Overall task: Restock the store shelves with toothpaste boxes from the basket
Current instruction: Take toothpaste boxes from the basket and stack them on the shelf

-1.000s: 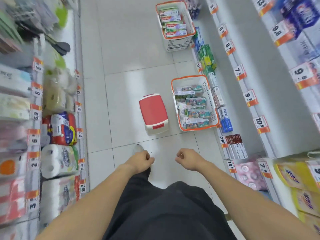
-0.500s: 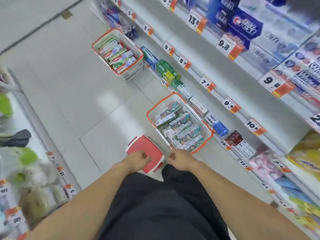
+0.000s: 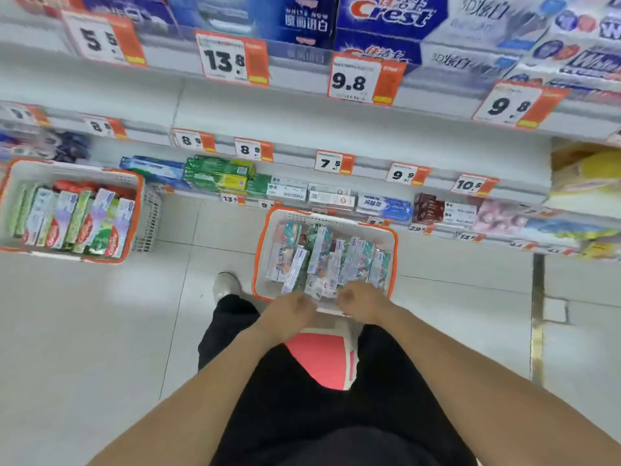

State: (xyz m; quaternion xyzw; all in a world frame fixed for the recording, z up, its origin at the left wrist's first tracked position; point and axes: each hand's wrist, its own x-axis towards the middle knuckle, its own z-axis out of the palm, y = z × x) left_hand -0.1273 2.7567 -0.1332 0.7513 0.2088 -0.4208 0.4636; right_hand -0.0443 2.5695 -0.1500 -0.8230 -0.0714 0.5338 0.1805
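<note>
A white basket with an orange rim [image 3: 394, 250] stands on the floor against the bottom shelf, directly ahead of me. Several toothpaste boxes [image 3: 319, 257] lie packed inside it. My left hand [image 3: 292, 312] and my right hand [image 3: 361, 304] hover side by side over the basket's near rim, both with fingers curled and holding nothing. The bottom shelf holds green toothpaste boxes [image 3: 221, 174] and blue and white ones [image 3: 383, 206]. Above it, the shelf board [image 3: 336, 129] is bare.
A second orange-rimmed basket [image 3: 139, 210] full of green and purple boxes [image 3: 77, 218] sits on the floor at the left. A red-topped step stool [image 3: 319, 358] stands between my legs. My shoe [image 3: 226, 285] is left of the basket. Price tags line the shelf edges.
I have turned right from looking down the aisle to facing the shelves. The basket now lies straight ahead and the stool is between my legs. Both hands stay curled and hold nothing.
</note>
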